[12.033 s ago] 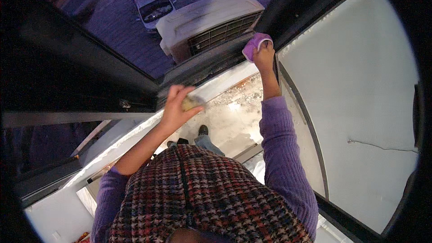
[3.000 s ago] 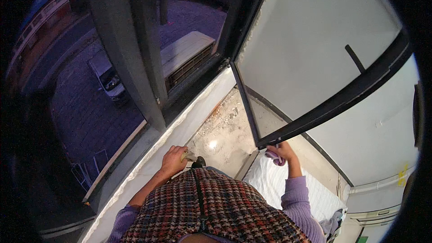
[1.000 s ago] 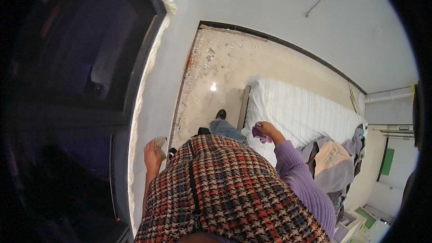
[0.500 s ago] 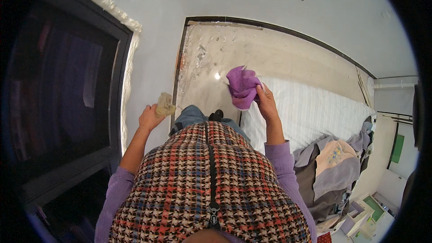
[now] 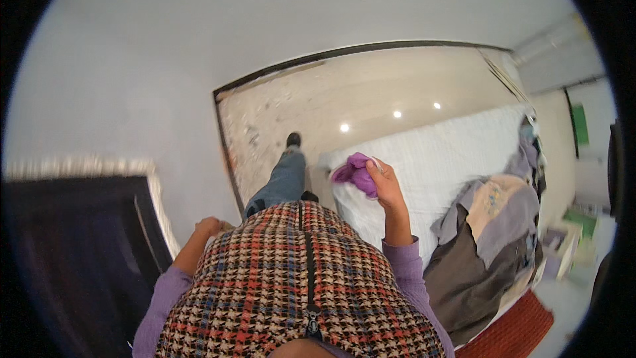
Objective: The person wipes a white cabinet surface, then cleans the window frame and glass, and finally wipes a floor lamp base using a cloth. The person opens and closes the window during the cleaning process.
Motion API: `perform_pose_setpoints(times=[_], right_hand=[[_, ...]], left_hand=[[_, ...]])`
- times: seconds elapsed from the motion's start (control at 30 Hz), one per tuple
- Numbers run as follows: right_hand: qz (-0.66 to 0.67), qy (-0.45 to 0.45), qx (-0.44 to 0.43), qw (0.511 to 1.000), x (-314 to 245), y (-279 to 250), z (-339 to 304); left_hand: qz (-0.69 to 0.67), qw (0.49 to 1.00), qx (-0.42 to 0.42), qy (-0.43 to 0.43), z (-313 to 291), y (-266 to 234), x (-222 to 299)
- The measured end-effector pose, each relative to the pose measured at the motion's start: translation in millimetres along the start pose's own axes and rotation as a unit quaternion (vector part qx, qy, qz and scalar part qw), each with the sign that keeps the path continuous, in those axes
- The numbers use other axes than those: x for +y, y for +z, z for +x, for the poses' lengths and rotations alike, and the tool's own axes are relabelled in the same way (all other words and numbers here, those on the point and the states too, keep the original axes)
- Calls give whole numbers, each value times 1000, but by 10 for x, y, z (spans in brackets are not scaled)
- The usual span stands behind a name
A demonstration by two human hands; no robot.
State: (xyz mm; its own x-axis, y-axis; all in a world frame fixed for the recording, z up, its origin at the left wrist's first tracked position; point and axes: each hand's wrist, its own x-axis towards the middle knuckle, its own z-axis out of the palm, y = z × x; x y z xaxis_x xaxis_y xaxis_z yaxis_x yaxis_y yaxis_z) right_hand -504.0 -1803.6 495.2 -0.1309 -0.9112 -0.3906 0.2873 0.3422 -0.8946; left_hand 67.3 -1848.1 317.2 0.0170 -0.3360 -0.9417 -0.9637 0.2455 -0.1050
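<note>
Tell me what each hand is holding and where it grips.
The right hand pinches a purple cloth at its edge. The left hand is closed, but anything in it is hidden.

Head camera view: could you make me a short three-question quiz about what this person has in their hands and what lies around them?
1. True or false: the right hand holds a purple cloth.
2. What lies heaped on the white bed?
A. clothes
B. plates
C. tools
3. Fill in: the left hand is low beside the checked ____ that the person wears.

Key
1. True: the fingers are closed on the bunched cloth, raised in front of the body.
2. A: grey, brown and beige clothes lie on the bed's right part.
3. Top. Whether that hand holds anything cannot be told here.
</note>
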Motion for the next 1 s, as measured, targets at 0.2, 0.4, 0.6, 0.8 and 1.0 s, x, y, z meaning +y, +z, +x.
perform_pose_setpoints(times=[0.2,0.4,0.6,0.8,1.0], right_hand=[[-302,5,81,950,-128,-202,799],[-444,-1,169,880,-668,-126,1674],[-261,-54,198,943,-924,-126,2221],[-387,-65,76,917,-1729,-231,2505],[-365,-182,81,909,-2222,-1103,2944]], left_hand=[[-96,965,191,151,795,-1749,103],[-230,875,317,286,509,-3847,900],[-348,784,317,404,537,-5095,2103],[-279,745,185,577,111,-5744,3520],[-117,745,52,655,-369,-6439,4796]])
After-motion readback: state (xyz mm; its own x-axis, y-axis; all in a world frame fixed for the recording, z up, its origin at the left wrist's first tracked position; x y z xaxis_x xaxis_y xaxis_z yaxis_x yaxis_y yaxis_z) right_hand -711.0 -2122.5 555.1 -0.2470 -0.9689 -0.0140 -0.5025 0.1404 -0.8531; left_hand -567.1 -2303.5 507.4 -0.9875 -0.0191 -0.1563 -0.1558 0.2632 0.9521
